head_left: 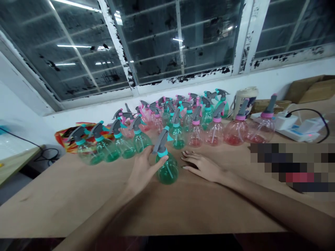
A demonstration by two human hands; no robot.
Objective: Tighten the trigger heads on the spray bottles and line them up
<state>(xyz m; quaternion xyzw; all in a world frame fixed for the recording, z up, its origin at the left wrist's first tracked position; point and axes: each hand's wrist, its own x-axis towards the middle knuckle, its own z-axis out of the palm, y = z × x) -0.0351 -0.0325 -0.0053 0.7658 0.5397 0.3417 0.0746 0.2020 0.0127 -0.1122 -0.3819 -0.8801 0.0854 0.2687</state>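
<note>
My left hand is closed around the neck and upper side of a green spray bottle with a grey trigger head and turquoise collar. This bottle stands upright on the wooden table. To the right of it, my right hand lies flat on the tabletop, fingers spread, holding nothing. Just behind the hands is a row of spray bottles: green ones such as this bottle on the left, and pink ones such as this bottle on the right.
More green and pink spray bottles crowd together toward the wall. A white cup, a cardboard box and a power strip with a black cable stand at the back right. A red and yellow bag lies behind the left bottles. The right side is pixelated.
</note>
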